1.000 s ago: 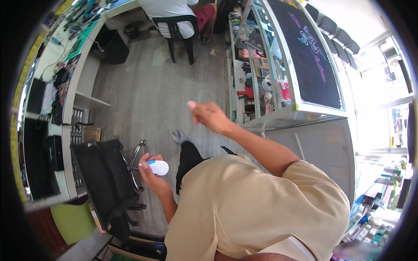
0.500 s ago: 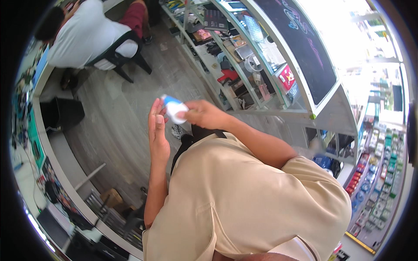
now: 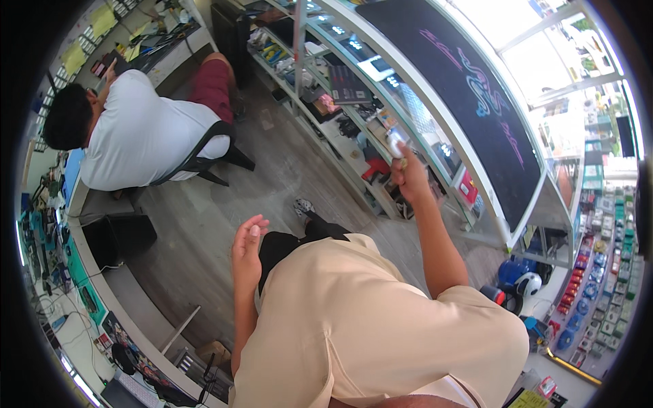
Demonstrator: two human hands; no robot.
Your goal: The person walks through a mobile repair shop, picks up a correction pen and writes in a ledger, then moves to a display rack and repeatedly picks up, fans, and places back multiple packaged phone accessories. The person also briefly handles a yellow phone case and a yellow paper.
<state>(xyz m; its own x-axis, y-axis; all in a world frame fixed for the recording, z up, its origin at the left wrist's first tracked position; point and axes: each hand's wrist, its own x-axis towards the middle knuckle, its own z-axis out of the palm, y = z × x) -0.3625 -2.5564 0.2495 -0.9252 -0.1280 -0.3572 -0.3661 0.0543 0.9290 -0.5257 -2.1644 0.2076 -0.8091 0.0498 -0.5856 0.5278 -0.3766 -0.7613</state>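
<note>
My right hand [image 3: 412,178] is closed around a small white bottle [image 3: 395,143], blurred by motion. The arm reaches out to the right, and the bottle appears in front of the glass display case [image 3: 435,112]; whether it touches a shelf I cannot tell. A blue part on the bottle showed in the earlier frame. Raised before my body on the left, my left hand [image 3: 247,246] holds nothing. Its fingers are loosely bent and the thumb stands apart from them.
A person in a white shirt [image 3: 146,132] sits on a black chair [image 3: 235,156] at a workbench, front left. A black bin [image 3: 121,238] stands under the left counter. Stocked shelves hold small boxes [image 3: 578,285] at the right. My shoe [image 3: 303,206] rests on the wooden floor [image 3: 197,231].
My right hand has carried the bottle away from my left hand, outward to the right toward the display case. The left hand stays about where it was. The view has shifted.
</note>
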